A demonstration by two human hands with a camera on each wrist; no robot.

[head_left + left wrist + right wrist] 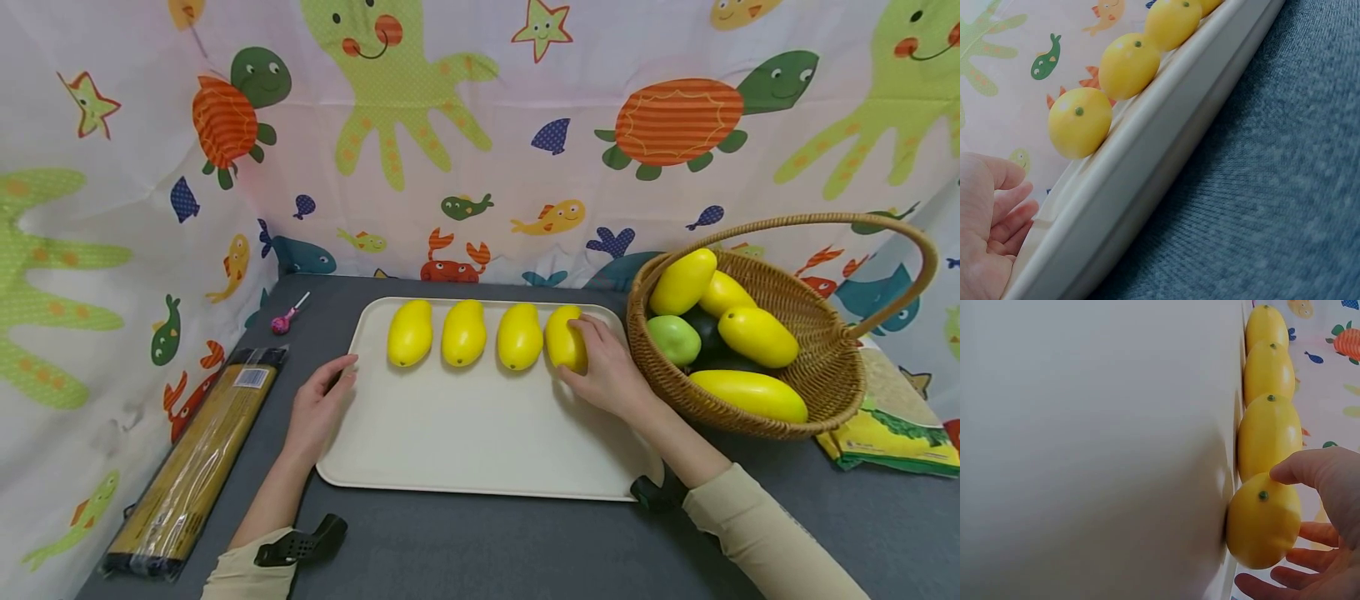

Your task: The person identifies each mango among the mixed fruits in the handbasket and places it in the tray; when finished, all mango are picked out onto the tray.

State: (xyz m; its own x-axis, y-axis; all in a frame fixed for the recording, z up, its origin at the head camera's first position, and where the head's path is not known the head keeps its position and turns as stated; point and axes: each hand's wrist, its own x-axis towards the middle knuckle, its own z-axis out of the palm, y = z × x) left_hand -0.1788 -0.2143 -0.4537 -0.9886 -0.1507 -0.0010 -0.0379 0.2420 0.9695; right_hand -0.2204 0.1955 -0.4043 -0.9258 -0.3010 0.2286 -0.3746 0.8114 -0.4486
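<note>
Several yellow mango-like fruits stand in a row along the far side of a cream tray (480, 433). The rightmost fruit (564, 340) lies between the thumb and fingers of my right hand (609, 371); in the right wrist view, the thumb of that hand (1329, 531) touches the fruit (1260, 528) near its stem end, with the fingers along its other side. My left hand (318, 408) rests at the tray's left edge, fingers loosely bent, holding no fruit. In the left wrist view, that hand (997, 219) is beside the tray rim (1122, 194), near the leftmost fruit (1080, 125).
A wicker basket (832, 375) with several yellow fruits, a green one (673, 340) and a dark one stands right of the tray. Behind it lies a yellow-green packet (900, 433). At left are a long clear package (195, 467) and a pink lollipop (281, 324).
</note>
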